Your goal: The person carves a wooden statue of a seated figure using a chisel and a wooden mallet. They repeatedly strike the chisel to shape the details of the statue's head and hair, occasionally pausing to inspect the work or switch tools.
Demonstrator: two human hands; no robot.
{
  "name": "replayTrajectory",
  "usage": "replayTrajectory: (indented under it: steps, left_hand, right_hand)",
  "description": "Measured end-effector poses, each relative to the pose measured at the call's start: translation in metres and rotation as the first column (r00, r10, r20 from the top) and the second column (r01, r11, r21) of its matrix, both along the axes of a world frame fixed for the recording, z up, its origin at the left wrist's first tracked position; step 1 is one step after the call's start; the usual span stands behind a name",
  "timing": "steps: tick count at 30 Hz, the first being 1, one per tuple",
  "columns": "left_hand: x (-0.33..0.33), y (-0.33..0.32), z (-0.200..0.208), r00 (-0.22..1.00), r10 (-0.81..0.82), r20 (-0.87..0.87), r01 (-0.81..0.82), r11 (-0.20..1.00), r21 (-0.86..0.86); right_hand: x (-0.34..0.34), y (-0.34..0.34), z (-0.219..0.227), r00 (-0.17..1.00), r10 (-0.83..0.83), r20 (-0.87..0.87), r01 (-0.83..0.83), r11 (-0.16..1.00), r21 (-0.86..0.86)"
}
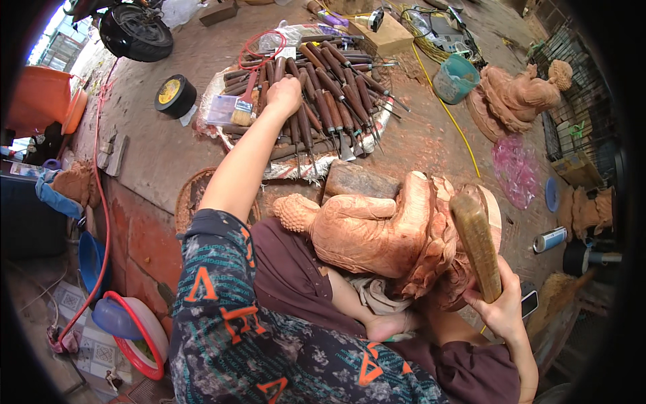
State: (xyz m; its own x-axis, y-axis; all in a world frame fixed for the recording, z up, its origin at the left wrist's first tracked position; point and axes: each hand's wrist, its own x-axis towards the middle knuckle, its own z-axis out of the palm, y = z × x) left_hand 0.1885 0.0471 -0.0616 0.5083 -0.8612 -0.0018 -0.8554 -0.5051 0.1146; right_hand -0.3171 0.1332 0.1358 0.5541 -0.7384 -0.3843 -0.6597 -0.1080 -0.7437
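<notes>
My left hand (284, 96) reaches into a pile of wood-handled carving chisels (330, 87) spread on a whitish sack (296, 170). Its fingers are curled down among the handles, and what they grip is hidden. In my right hand (501, 303) is a worn wooden mallet (476, 242), held by its lower end and tilted up to the left. A carved reddish wooden seated figure (356, 232) lies on its side across my lap, its knobbly head toward the left. Behind its shoulder is a wooden block (360, 182).
A paintbrush (243, 108) and a round black tin (175, 95) lie left of the chisels. Another carved figure (518, 97), a teal bucket (456, 79) and a pink plastic bag (515, 170) stand rightward. A yellow cord (447, 111) crosses the floor; a red hose (101, 182) runs left.
</notes>
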Motion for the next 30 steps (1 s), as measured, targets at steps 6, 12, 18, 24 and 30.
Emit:
replayTrajectory:
  steps: [6, 12, 18, 24, 30]
  left_hand:
    - [-0.020, -0.007, -0.004, 0.981, 0.153, -0.116, -0.158, 0.987, -0.035]
    - [-0.026, -0.008, -0.005, 0.967, 0.203, -0.153, -0.231, 0.953, -0.196]
    - [0.041, 0.024, -0.009, 0.946, 0.225, -0.234, -0.300, 0.881, -0.367]
    - [0.016, 0.032, -0.009, 0.975, 0.199, -0.101, -0.221, 0.925, -0.308]
    - [-0.013, 0.016, -0.028, 0.994, -0.099, 0.046, 0.109, 0.896, -0.430]
  right_hand:
    - [-0.003, 0.005, -0.010, 0.993, -0.106, 0.057, 0.105, 0.994, 0.012]
    - [-0.004, 0.009, -0.007, 0.979, -0.195, 0.057, 0.192, 0.980, 0.058]
    - [-0.004, 0.007, -0.009, 0.989, -0.147, 0.027, 0.147, 0.989, 0.013]
    - [-0.006, 0.003, -0.012, 0.990, -0.137, 0.041, 0.136, 0.991, 0.011]
    - [-0.005, 0.003, -0.011, 0.995, -0.089, 0.033, 0.090, 0.996, -0.015]
